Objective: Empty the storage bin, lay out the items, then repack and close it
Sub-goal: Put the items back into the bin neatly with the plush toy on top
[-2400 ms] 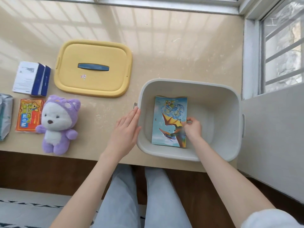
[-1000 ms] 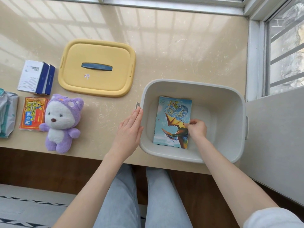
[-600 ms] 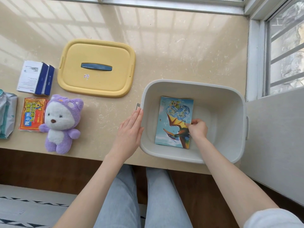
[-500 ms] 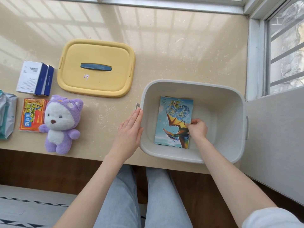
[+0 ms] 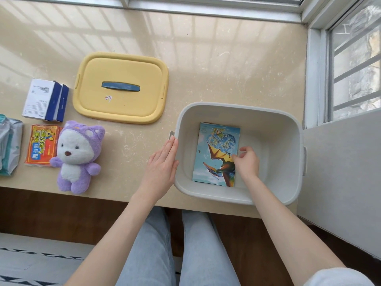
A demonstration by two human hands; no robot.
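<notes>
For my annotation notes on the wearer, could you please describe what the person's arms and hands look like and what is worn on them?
Both forearms are bare. The left hand and the right hand wear no gloves, and no ring, watch or bracelet shows. A white sleeve covers the right upper arm at the lower corner. No sleeve shows on the left arm.
</notes>
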